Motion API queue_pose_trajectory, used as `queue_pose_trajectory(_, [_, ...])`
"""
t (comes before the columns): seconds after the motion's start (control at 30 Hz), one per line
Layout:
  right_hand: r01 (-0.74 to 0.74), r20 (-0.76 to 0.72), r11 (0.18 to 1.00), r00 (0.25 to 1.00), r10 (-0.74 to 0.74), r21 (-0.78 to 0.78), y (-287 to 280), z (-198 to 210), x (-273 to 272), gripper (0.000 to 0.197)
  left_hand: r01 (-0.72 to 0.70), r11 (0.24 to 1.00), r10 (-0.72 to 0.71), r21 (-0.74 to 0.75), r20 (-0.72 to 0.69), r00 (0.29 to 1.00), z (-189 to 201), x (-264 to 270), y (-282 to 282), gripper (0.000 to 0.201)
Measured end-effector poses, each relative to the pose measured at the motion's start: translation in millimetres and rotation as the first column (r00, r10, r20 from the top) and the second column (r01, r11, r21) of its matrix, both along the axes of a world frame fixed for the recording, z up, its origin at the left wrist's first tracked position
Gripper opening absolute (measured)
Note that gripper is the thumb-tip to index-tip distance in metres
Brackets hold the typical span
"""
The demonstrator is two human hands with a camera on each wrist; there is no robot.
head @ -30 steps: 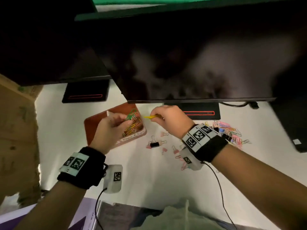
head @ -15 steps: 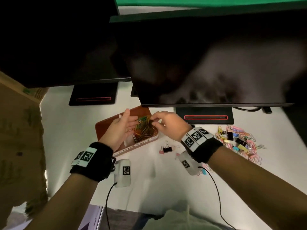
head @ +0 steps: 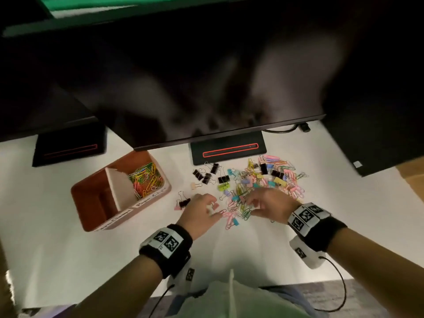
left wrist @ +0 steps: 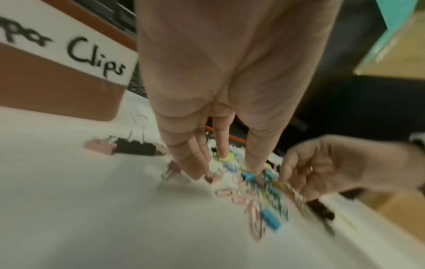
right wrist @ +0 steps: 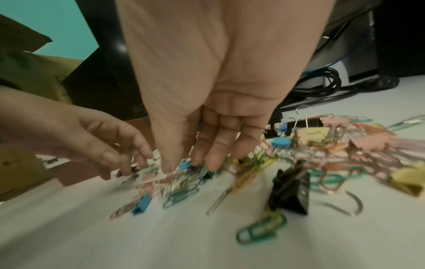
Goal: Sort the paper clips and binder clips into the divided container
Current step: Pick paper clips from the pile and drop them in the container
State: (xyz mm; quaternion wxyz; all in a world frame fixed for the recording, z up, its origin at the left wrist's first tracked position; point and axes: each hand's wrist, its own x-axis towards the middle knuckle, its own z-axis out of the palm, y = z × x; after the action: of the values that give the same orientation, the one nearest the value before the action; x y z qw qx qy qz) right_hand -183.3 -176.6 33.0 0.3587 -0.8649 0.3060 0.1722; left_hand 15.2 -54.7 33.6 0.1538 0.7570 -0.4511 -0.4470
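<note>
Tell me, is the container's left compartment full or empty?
Empty, as far as shows: the left compartment shows bare brown floor, while colourful paper clips fill the right one.

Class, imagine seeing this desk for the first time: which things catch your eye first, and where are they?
First, the bright heap of mixed clips spread on the white desk in front of the monitor stand. Both hands reach into its near edge, left hand beside right hand. To the left stands the brown divided container, colourful paper clips filling its far compartment.

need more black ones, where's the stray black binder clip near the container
Head view: the black binder clip lies on the table between the container and the left hand, beside a pink clip.
</note>
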Motion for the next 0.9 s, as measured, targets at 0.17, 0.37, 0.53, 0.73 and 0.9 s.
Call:
queue_pose_trajectory(0.17, [-0.124, 0.003, 0.991, 0.992, 0.125, -0.047, 13.1, -15.4, -1.8, 0.049, 0.105, 0.994, -0.107, 0.02, 0.151, 0.983, -22.9, -22.8, 3.2, 0.043])
queue_pose_trajectory(0.37, [-0.071, 0.009, 0.994, 0.997, 0.072, -0.088, 10.4, -25.5, 9.6, 0.056, 0.135, 0.991, -0.132, 0.001, 0.23, 0.964, -33.5, -40.0, 2.6, 0.073])
queue_pose_trajectory(0.53, [-0.007, 0.111, 0.994, 0.994, 0.019, -0.11, 5.0, -31.4, 10.9, 0.038, 0.164, 0.985, -0.145, -0.047, 0.274, 0.951, -39.9, -47.7, -2.3, 0.069])
queue_pose_trajectory(0.73, [-0.094, 0.102, 0.973, 0.988, 0.117, -0.209, -0.4, -32.3, 10.8, 0.024, 0.107, 0.979, -0.058, -0.172, 0.267, 0.962, -41.6, -39.3, -0.6, 0.032])
queue_pose_trajectory(0.9, [-0.176, 0.109, 0.95, 0.972, 0.21, -0.257, -4.3, -30.3, 12.0, 0.021, 0.117, 0.982, -0.074, -0.148, 0.269, 0.96, -44.1, -34.7, -2.3, 0.019])
